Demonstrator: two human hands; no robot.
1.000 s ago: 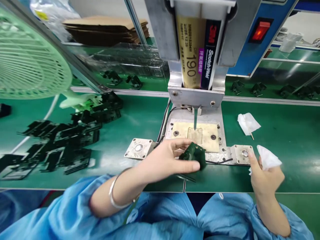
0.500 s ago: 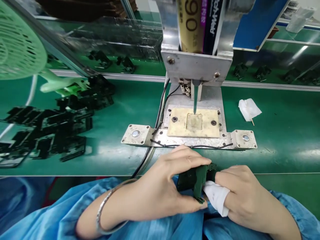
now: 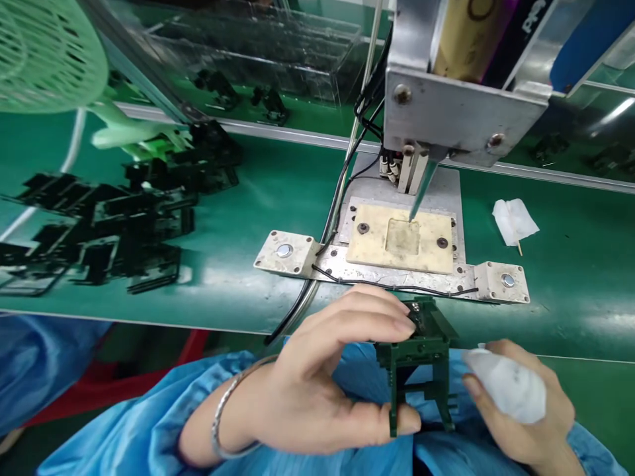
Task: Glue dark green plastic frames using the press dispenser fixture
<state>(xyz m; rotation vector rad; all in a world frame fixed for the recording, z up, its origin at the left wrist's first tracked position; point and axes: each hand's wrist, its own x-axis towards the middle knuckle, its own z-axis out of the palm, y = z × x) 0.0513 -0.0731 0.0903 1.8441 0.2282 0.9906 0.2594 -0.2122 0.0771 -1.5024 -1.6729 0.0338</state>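
Workbench [image 3: 258, 198]: a green mat was spread across the whole view, its near edge running just above the lap.
Dispensing machine [image 3: 456, 112]: a metal head was seen hanging over the bench at upper right, its thin nozzle [image 3: 417, 198] angled down toward a beige fixture plate [image 3: 401, 238] with a square recess.
Loose black parts [image 3: 109, 218]: a heap was spread on the mat, well left of the fixture.
Left hand [image 3: 317, 390]: it was curled round the dark green plastic frame [image 3: 419, 357], thumb pressed under the lower left leg and fingertips hooked over the top; a firm pinch, not a fist.
Frame position: it was held up off the bench, over the lap, just in front of the fixture plate and between the two hands.
Frame axis: the long side was stood nearly upright, legs pointed down toward the lap.
Right hand [image 3: 520, 410]: it was partly closed round a white wipe [image 3: 506, 390], bunched over the fingers.
Key relation: the frame was gripped by the left hand only; the wipe lay just right of it, close to the right leg, though contact could not be told.
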